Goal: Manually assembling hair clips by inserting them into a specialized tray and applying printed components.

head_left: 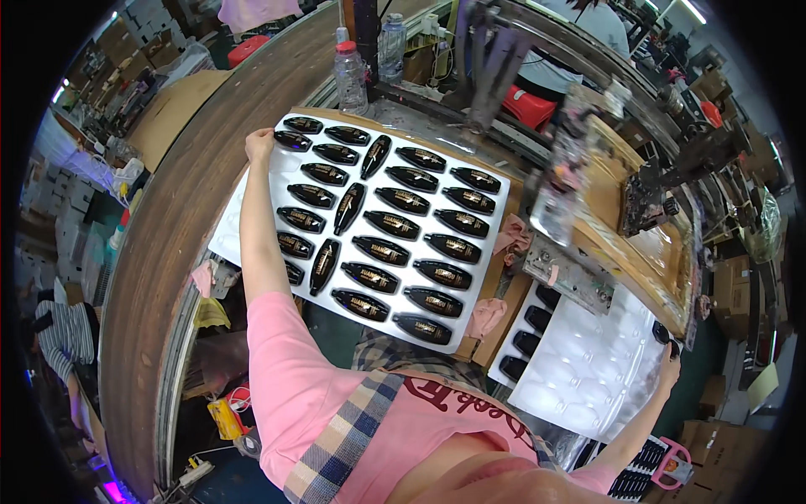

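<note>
A white moulded tray (483, 277) lies in front of me, with rows of glossy black oval shells (392, 224) printed in gold. Several lie crosswise in one column. At the tray's far left edge my left hand (259, 146) has its fingers closed at the end of a black shell (292, 140). My left forearm covers part of the tray's left side. Low on the right, my right hand (668, 366) pinches another black shell (662, 333) at the edge of a white moulded sheet (579, 370). Dark shells (526, 342) show beside that sheet.
A printing frame (646, 227) on a metal arm stands to the right, above the white sheet. Pink cloths (487, 319) lie between tray and frame. Plastic bottles (349, 77) stand behind the tray. A brown curved bench (159, 277) runs along the left. Bottom right is a pink-handled basket (672, 464).
</note>
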`<state>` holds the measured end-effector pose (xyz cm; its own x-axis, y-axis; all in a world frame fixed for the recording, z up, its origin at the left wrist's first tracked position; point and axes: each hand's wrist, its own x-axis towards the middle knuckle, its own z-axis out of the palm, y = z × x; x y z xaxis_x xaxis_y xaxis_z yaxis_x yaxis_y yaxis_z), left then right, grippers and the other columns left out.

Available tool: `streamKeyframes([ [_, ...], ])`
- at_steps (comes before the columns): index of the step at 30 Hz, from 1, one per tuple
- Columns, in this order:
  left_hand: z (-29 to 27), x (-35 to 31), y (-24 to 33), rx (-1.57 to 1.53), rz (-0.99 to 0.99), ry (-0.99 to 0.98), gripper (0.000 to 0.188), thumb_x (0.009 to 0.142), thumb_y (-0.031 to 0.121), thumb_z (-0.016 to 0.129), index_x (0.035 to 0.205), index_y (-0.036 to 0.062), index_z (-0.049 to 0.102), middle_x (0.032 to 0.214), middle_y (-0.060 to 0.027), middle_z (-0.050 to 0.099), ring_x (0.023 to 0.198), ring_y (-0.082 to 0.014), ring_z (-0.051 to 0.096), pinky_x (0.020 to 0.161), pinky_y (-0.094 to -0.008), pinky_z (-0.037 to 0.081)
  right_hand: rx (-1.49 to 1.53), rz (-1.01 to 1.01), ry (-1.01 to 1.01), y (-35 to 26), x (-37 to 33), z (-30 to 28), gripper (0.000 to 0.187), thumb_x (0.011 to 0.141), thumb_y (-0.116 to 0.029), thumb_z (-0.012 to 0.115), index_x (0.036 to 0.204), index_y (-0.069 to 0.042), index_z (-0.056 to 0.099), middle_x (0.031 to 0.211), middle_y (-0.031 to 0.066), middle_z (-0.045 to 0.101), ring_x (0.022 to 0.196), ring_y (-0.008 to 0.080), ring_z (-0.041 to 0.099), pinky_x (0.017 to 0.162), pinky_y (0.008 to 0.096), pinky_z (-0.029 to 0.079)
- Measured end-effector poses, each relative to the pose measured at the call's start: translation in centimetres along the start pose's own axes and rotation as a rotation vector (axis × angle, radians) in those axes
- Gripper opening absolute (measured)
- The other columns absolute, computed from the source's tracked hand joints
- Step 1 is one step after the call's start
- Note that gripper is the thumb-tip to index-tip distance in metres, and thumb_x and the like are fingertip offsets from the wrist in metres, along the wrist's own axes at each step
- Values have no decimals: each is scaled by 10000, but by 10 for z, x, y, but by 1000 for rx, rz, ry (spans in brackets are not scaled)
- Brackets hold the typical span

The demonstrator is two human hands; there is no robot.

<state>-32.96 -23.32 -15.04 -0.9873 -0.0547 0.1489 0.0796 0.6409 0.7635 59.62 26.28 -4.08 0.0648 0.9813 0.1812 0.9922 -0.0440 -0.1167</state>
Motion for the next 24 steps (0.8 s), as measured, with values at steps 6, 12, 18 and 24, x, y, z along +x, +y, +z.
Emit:
streamKeyframes([
  [6, 11, -37, 54, 116, 333, 199, 252, 802, 203, 500, 985, 85, 626, 941, -152, 614, 926, -271, 578, 794, -347, 437, -115, -81, -64, 33, 1, -8, 568, 811, -501, 439, 1058, -4, 556, 988, 228, 575, 950, 385, 528, 834, 415, 401],
  [12, 19, -212, 220, -375, 873, -560, 273, 832, 193, 510, 1032, 16, 567, 959, -143, 605, 877, -213, 583, 766, -299, 430, 262, -173, 81, 36, -12, -6, 390, 875, -324, 445, 1065, -1, 552, 1018, 191, 577, 875, 307, 573, 756, 346, 442],
  [18, 49, -351, 320, -602, 1116, -962, 252, 817, 177, 543, 1010, 19, 580, 936, -114, 612, 848, -177, 583, 744, -278, 442, 960, -344, -177, -138, -116, -69, 417, 834, -169, 555, 1207, -24, 438, 1161, 70, 487, 893, 139, 547, 687, 242, 458],
  [24, 74, -361, 343, -951, 680, -1257, 233, 802, 161, 575, 988, 22, 594, 914, -85, 620, 819, -141, 583, 723, -257, 454, 1017, -731, -264, -259, -156, -66, 395, 758, -116, 644, 1101, 17, 499, 1033, 83, 564, 907, 150, 537, 812, 270, 414],
])
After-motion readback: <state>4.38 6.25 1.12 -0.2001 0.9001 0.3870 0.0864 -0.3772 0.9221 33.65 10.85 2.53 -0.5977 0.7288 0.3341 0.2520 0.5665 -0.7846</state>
